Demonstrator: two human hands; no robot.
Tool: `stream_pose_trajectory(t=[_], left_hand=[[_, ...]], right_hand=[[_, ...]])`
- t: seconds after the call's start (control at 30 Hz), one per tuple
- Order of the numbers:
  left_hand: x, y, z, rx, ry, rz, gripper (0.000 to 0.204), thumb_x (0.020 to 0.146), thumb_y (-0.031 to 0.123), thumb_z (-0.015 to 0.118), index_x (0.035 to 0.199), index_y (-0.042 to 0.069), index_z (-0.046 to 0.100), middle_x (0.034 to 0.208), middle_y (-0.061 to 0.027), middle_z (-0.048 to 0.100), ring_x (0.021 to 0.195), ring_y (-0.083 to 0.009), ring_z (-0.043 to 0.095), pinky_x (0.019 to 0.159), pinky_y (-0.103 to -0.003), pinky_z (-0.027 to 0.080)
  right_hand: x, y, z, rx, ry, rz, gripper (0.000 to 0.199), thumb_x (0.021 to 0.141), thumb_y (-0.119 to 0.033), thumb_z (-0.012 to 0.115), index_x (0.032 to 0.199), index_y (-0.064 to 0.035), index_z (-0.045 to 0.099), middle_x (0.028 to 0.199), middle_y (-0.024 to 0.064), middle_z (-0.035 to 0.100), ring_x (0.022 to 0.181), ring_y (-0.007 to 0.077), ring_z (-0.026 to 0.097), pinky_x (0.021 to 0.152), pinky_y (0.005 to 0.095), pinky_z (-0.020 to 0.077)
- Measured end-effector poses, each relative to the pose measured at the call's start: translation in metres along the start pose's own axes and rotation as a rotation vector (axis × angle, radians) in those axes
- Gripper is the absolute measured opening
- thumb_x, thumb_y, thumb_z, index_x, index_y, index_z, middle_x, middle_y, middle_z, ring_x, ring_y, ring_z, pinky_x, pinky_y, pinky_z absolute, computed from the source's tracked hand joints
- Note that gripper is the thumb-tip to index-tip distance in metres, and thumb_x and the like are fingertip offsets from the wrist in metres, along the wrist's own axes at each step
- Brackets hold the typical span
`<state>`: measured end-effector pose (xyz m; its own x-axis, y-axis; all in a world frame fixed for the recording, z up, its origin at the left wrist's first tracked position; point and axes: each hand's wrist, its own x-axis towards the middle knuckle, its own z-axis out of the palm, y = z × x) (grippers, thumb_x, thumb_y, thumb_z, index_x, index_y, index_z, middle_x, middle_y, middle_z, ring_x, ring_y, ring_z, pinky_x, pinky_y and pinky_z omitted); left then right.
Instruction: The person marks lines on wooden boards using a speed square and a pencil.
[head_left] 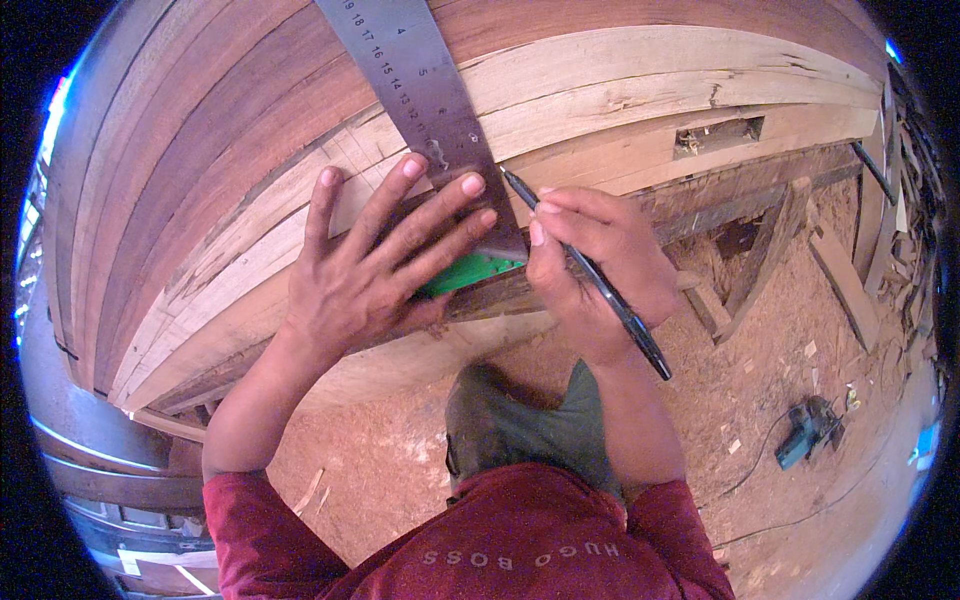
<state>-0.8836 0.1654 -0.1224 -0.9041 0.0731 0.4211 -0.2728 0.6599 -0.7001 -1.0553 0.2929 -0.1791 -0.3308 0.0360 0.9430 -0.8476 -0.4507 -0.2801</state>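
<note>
A wide metal ruler [430,90] with printed markings lies across the pale wooden planks [590,130] of a curved plank hull. My left hand [370,245] is spread flat over the ruler's near end and the planks to its left, fingers apart. Under that hand a green piece [475,273] shows at the ruler's near end; most of it is covered. In my right hand [605,265] is a black pen [628,318], pinched between thumb and fingers. The pen's tip sits by the ruler's right edge, on the pale wood.
Darker reddish planks [170,180] curve away beyond the pale ones. A rectangular notch [718,137] with shavings is cut in a plank at right. Wooden props [845,285] lean below the hull. A blue-green power tool [808,432] with a cord lies on the sawdust-covered floor [730,480].
</note>
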Motion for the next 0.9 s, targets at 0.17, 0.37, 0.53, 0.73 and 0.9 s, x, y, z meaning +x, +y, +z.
stream_pose_trajectory(t=[0.17,0.37,0.53,0.73,0.9], left_hand=[[-0.001,0.000,0.001,-0.003,-0.004,-0.007,0.098,0.061,0.066,0.069,0.151,0.046,0.037,0.161,0.0145,0.031,0.149,-0.0184,0.031,0.122,-0.062,0.006],[-0.002,0.000,0.002,0.000,-0.006,-0.008,0.100,0.057,0.066,0.070,0.150,0.046,0.039,0.161,0.0150,0.031,0.149,-0.0186,0.031,0.122,-0.062,0.006],[-0.001,0.001,0.002,-0.003,0.004,-0.007,0.103,0.054,0.065,0.071,0.150,0.046,0.039,0.161,0.0155,0.031,0.149,-0.0186,0.030,0.122,-0.062,0.006],[-0.001,0.001,0.002,-0.003,0.002,-0.011,0.103,0.055,0.065,0.072,0.150,0.046,0.038,0.161,0.0149,0.031,0.149,-0.0186,0.030,0.122,-0.063,0.007],[-0.001,0.000,0.000,-0.018,-0.019,-0.012,0.103,0.056,0.064,0.073,0.151,0.046,0.037,0.162,0.0146,0.030,0.149,-0.0185,0.029,0.122,-0.063,0.008]], right_hand=[[-0.013,0.005,0.004,0.025,-0.017,-0.004,0.023,0.074,0.006,0.076,0.095,-0.0006,0.072,0.098,0.0138,0.072,0.087,0.0274,0.071,0.077,0.0358,0.0594],[-0.032,0.009,-0.003,0.040,-0.053,-0.026,0.023,0.074,0.007,0.076,0.096,-0.0002,0.072,0.099,0.0146,0.071,0.086,0.0285,0.071,0.077,0.0366,0.0591],[-0.061,0.010,-0.018,-0.011,-0.118,0.073,0.021,0.078,0.005,0.076,0.096,-0.0030,0.069,0.099,0.0164,0.072,0.089,0.0265,0.072,0.076,0.0360,0.0600],[-0.039,0.003,-0.015,0.009,-0.068,0.048,0.025,0.075,0.008,0.075,0.099,-0.0001,0.071,0.103,0.0167,0.071,0.090,0.0294,0.071,0.079,0.0378,0.0587],[-0.021,0.010,0.000,0.062,-0.049,-0.013,0.025,0.076,0.007,0.075,0.099,0.0007,0.072,0.104,0.0169,0.071,0.091,0.0285,0.071,0.080,0.0373,0.0586]])
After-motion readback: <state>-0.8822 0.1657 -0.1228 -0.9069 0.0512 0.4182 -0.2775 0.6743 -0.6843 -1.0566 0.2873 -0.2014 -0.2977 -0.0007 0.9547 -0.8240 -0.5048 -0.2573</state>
